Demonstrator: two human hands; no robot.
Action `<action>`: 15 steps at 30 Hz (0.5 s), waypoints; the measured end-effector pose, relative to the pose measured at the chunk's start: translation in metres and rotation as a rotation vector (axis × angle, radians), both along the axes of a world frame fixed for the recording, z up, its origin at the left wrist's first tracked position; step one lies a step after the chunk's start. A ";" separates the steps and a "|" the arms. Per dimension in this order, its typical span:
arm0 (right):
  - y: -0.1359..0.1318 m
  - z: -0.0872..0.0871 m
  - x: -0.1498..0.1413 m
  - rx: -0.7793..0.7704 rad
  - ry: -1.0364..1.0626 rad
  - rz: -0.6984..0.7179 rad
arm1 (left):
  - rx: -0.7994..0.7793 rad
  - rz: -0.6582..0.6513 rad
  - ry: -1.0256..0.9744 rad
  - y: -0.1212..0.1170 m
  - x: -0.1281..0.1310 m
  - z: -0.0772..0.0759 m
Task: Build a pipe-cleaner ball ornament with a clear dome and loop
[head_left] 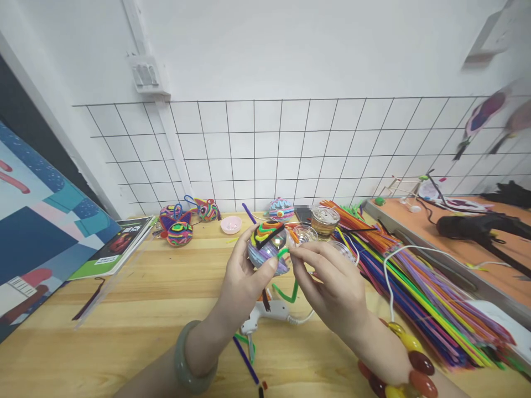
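Observation:
My left hand [244, 271] grips a clear plastic ball [267, 246] wrapped in coloured pipe cleaners, held above the wooden table [136, 309]. My right hand [332, 284] pinches a green pipe cleaner [288, 287] against the ball's right side; its loose end curls down between my hands. A white glue gun [265, 313] lies on the table just below my hands, its cord running to the right.
A big sheaf of coloured pipe cleaners [418, 287] covers the right side. Finished wrapped balls [179, 229], a pink dish [230, 224] and a glass jar [324, 221] stand at the back. Booklets [118, 246] lie at left. A wire grid [290, 149] lines the wall.

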State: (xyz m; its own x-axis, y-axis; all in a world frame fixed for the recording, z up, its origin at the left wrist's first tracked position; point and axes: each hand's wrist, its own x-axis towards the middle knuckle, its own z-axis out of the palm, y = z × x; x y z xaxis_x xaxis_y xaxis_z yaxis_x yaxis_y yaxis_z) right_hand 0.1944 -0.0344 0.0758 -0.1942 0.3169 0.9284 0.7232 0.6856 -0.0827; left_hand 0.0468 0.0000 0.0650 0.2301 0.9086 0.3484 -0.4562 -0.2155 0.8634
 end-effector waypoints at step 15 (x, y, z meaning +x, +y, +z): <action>-0.001 -0.005 0.006 0.001 -0.265 -0.136 | -0.001 0.027 0.001 0.000 0.002 -0.002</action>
State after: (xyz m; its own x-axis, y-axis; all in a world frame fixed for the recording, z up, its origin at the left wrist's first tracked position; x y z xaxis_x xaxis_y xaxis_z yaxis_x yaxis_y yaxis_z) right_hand 0.2002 -0.0357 0.0713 -0.3855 0.3553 0.8516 0.8049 0.5807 0.1221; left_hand 0.0485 0.0001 0.0629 0.2061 0.9147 0.3477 -0.4497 -0.2270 0.8639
